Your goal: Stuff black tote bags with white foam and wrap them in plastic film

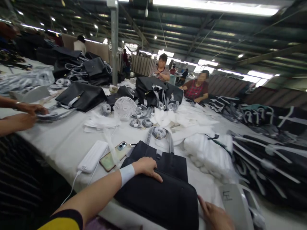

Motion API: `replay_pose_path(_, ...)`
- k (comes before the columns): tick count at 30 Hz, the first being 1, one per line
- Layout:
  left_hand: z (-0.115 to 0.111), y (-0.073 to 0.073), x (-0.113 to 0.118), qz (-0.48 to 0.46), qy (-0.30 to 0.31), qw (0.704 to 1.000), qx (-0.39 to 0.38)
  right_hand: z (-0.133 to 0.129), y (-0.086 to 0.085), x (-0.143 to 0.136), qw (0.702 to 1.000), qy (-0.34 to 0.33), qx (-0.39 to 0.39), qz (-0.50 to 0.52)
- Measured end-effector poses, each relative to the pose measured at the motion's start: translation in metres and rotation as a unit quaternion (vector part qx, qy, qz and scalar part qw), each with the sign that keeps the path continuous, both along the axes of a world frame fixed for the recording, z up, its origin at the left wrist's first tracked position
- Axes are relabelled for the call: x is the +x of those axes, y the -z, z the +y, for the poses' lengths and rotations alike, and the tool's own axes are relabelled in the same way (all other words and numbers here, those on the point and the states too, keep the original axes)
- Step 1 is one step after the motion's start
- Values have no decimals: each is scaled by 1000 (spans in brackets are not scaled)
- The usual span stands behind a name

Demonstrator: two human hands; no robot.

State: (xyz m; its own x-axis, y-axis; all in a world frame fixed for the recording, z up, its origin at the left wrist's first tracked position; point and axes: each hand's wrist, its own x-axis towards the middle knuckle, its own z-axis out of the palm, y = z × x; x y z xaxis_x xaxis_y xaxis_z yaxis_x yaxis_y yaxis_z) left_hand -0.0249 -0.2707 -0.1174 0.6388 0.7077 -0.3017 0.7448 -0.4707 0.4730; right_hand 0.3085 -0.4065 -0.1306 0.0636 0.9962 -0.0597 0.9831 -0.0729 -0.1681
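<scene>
I see my left hand lying on the black bag, thumb spread; whether its fingers grip, I cannot tell. My right hand meets the bag's right edge, its hold unclear to me. The bag lies on the white surface, between phone and grey device.

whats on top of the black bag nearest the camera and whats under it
The left hand rests on top of the black bag. White tabletop shows around it, but the patch directly beneath is covered.
</scene>
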Motion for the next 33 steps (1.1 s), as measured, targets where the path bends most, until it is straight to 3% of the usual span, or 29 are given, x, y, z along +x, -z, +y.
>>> replay_pose_path(5, 2, 6, 2, 11, 7, 1000, -3, 12, -46, 19, 985, 133, 111, -24)
replay_pose_path(7, 3, 7, 2, 14, 15, 1000, -2, 12, -55, 25, 985, 125, 113, 30)
replay_pose_path(10, 2, 7, 1, 13, 17, 1000, 0, 1, -49, 17, 987, 43, 71, 134)
replay_pose_path(14, 0, 7, 2, 13, 9, 1000, -2, -15, -24, 3, 986, -10, -12, 165)
replay_pose_path(17, 1, 7, 3, 16, 4, 1000, -2, -18, -16, 12, 996, 25, 0, 89)
replay_pose_path(19, 2, 8, 4, 18, 5, 1000, -2, -15, -18, 22, 997, 68, 20, 2)
replay_pose_path(21, 4, 8, 5, 22, 6, 1000, -2, -10, -24, 21, 994, 71, 67, -54)
replay_pose_path(23, 4, 6, 7, 29, 6, 1000, 1, 0, -33, 0, 987, 36, 154, -36)
replay_pose_path(25, 1, 4, 9, 39, 4, 999, 12, 13, -39, -39, 971, -5, 236, 40)
replay_pose_path(28, -4, 0, 15, 59, 4, 997, 45, 39, -32, -107, 959, -66, 239, 139)
replay_pose_path(30, -5, -4, 18, 52, 34, 995, 78, 61, -11, -140, 954, -97, 244, 143)
replay_pose_path(33, -2, -18, 20, 7, 127, 977, 173, 98, 40, -161, 955, -149, 241, 84)
